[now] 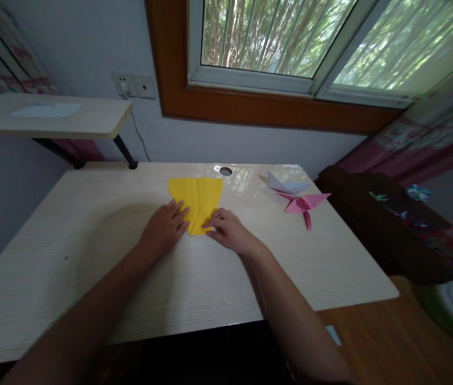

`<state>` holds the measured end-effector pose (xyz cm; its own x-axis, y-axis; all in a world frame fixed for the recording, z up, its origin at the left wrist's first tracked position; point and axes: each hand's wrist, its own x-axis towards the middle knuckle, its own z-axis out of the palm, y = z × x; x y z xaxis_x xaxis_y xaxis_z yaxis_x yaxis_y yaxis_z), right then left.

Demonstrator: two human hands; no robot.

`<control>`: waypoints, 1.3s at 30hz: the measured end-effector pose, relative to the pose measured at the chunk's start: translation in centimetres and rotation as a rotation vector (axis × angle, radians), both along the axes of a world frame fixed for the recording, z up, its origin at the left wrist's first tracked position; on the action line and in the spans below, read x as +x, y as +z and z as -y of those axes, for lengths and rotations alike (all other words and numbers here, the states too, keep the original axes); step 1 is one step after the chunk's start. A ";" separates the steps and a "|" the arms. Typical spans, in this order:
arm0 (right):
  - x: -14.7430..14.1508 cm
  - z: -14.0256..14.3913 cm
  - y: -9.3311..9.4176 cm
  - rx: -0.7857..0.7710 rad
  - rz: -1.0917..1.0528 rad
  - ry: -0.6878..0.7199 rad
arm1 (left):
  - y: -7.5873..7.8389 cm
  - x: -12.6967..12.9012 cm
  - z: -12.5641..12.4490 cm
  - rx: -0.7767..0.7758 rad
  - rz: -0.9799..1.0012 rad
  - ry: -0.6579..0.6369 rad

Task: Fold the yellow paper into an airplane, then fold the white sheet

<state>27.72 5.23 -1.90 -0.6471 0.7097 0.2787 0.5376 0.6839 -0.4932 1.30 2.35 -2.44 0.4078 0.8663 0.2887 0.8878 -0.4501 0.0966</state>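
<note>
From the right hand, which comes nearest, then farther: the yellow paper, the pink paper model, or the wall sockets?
1. Yellow paper: under the right hand's fingertips.
2. Pink paper model: to its right on the desk.
3. Wall sockets: far, up on the wall at left.

We sit at a pale wood-grain desk (90,278) with a round cable hole (225,171) near its far edge. Behind it we see a grey-white wall (90,43) carrying a double socket plate (133,85), from which a cord drops. A window (290,43) in a brown wooden frame (250,109) looks onto green trees and gives soft daylight. To our left a raised shelf (50,117) stands on black brackets. On our right lies what may be a dark sofa (390,224), above brown floor (390,342).
</note>
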 end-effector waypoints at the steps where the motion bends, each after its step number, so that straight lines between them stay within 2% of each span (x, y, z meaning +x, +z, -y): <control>1: 0.0 0.0 0.0 0.001 -0.002 0.000 | 0.1 0.0 0.0 -0.003 -0.003 0.018; 4: 0.0 -0.1 -0.1 0.000 -0.002 0.000 | 0.4 -0.1 0.2 0.001 0.007 0.032; 9: -0.1 -0.1 -0.1 -0.015 0.019 -0.011 | 0.8 -0.2 0.6 -0.060 0.012 -0.193; 12: -0.1 0.0 0.2 -0.021 0.038 -0.014 | 0.7 -0.1 0.5 -0.118 -0.012 -0.216; 16: -0.1 0.1 0.6 -0.020 0.055 -0.001 | 0.6 -0.1 0.2 -0.135 -0.032 -0.097; 23: -0.1 0.4 0.7 -0.039 0.060 -0.020 | 0.3 -1.0 -1.6 -0.068 -0.029 0.164; 32: -0.2 0.1 0.2 -0.028 0.037 -0.018 | 0.9 -2.9 -5.3 -0.084 -0.043 0.278; 39: -0.1 -0.1 -0.3 -0.016 0.032 -0.014 | -0.5 -3.8 -6.8 -0.044 0.034 0.408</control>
